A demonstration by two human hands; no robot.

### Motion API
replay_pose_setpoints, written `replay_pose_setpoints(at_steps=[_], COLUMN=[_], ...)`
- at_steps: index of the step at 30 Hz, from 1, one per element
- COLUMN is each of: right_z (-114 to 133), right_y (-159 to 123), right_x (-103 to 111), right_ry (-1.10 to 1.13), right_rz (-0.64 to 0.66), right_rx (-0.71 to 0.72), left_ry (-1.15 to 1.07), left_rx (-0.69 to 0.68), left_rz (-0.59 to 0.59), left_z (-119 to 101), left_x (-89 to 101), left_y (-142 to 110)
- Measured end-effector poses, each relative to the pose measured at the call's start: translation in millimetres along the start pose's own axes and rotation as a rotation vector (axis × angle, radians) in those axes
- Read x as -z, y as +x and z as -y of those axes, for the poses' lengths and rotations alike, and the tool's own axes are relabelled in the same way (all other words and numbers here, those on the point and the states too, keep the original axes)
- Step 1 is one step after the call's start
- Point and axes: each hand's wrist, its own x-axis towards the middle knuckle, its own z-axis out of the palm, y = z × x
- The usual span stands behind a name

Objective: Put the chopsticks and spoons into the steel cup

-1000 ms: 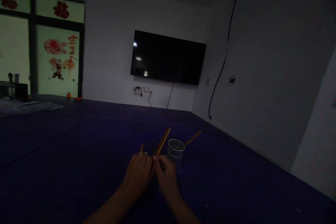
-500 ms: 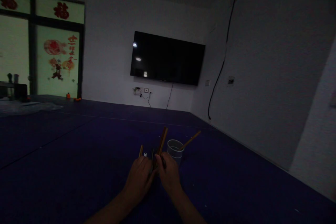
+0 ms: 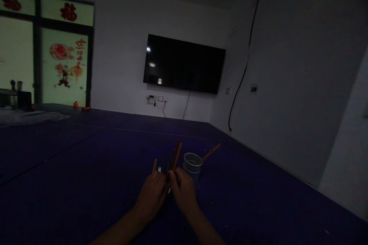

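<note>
My right hand [image 3: 185, 191] is closed, its thumb and fingers pinching two brown wooden chopsticks [image 3: 176, 157] that point up and away. Close beside it, my left hand [image 3: 153, 191] is curled shut, back of the hand up. From beyond its fingers stick out a lighter chopstick [image 3: 155, 165], a small white-tipped handle [image 3: 159, 169] and a dark, thin handle [image 3: 167, 167]; their lower parts are hidden. A pale tip shows low between the hands. Just right of my right hand stands a grey cup [image 3: 191, 168], with one chopstick [image 3: 211, 152] leaning out over its rim.
The dark purple surface [image 3: 86, 183] stretches to the walls, with small white specks on it. A television [image 3: 184, 65] hangs on the far wall above sockets and cables. At the far left are clear plastic sheeting [image 3: 34, 116] and small orange objects [image 3: 76, 104].
The chopsticks in my right hand have shifted slightly left and lower, and their tips have spread apart. A pale tip has come into view between my hands. The cup stays put.
</note>
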Motion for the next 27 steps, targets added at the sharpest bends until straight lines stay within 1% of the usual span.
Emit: replay_pose_setpoints(at_steps=[8, 15, 22, 27], right_z=[2.4, 5.7, 3.6, 2.9], right_y=[-0.1, 1.2, 1.7, 2.4], right_x=[2.6, 5.2, 2.8, 4.3], right_ry=[0.022, 0.043, 0.06, 0.042], right_rz=[-0.022, -0.017, -0.016, -0.019], right_rx=[0.014, 0.011, 0.001, 0.016], left_ry=[-0.049, -0.085, -0.094, -0.094], left_rx=[-0.012, 0.032, 0.053, 0.063], left_rz=[0.022, 0.07, 0.077, 0.09], left_z=[3.5, 6.9, 5.9, 6.9], left_x=[-1.5, -5.0, -1.8, -3.7], left_y=[-1.6, -2.8, -2.5, -3.3])
